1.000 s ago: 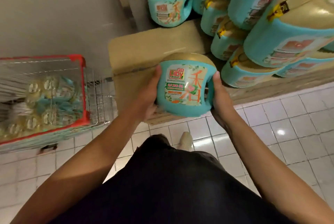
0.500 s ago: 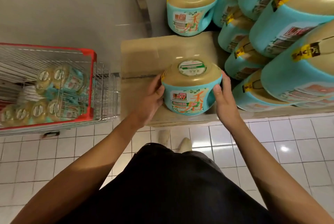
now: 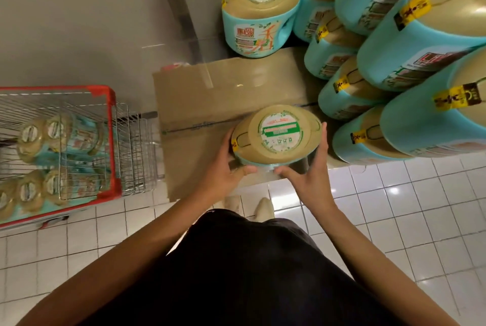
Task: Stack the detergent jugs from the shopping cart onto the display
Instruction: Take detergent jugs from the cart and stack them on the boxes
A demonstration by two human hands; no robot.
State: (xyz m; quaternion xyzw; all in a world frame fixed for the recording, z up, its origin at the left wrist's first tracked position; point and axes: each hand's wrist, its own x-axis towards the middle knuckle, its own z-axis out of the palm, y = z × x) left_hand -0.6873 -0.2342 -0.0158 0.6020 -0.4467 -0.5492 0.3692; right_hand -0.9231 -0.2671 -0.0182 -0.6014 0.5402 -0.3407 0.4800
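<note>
White floor tiles fill the lower frame, and a grey wall the upper left. At centre lies flat cardboard, the base of the display. The jug being placed sits upright at the cardboard's near edge, cap label facing up, just left of the stack that fills the right side.

Both hands hold it. The left hand wraps its left side, and the right hand spans its right side, fingers spread wide, with both thumbs meeting at the near wall. Whether its full weight is down I cannot tell.

Another jug, the far jug, stands alone at upper centre. The cart at left holds many more, so the task looks far from done.

This seems to be the set-down step. Next, the jug likely needs nudging snug to the stack, then letting go and turning left to the cart.
</note>
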